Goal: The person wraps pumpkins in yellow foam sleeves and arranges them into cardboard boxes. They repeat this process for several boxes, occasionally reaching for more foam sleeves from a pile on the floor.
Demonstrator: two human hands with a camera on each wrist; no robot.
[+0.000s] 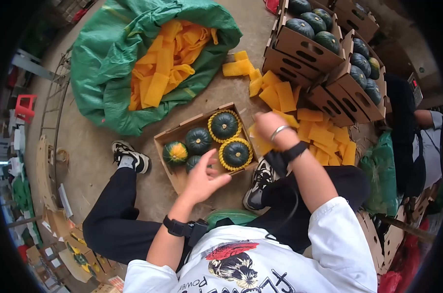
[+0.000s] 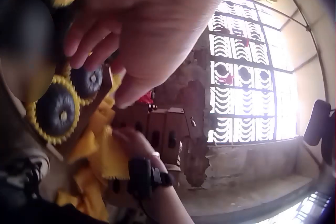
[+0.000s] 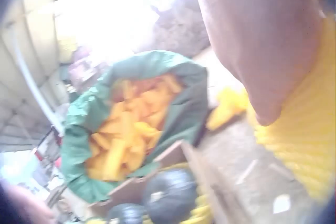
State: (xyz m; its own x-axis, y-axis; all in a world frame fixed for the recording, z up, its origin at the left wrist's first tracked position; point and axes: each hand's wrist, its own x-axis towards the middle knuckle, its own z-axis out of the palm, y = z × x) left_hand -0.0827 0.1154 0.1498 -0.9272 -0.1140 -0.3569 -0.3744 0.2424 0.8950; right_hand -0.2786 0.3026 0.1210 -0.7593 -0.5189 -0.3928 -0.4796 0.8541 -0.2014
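My left hand (image 1: 202, 178) hovers with relaxed fingers over the front of a cardboard box (image 1: 165, 134), holding nothing. Inside, two dark green pumpkins (image 1: 224, 125) on the right wear yellow foam nets (image 1: 210, 128). On the left sit a bare green pumpkin (image 1: 198, 140) and an orange-patched pumpkin (image 1: 175, 153); another pumpkin (image 1: 192, 163) is partly hidden by my left hand. Just right of the box, my right hand (image 1: 274, 129) pinches a yellow foam net sleeve (image 3: 302, 148), which hangs below the fingers in the right wrist view.
A green sack (image 1: 99, 73) full of yellow foam nets (image 1: 165, 58) stands behind the box. Loose foam nets (image 1: 324, 136) lie heaped on the right. Stacked cartons (image 1: 299, 61) of pumpkins rise at the back right. My shoes (image 1: 133, 155) flank the box; another person (image 1: 421, 132) is at far right.
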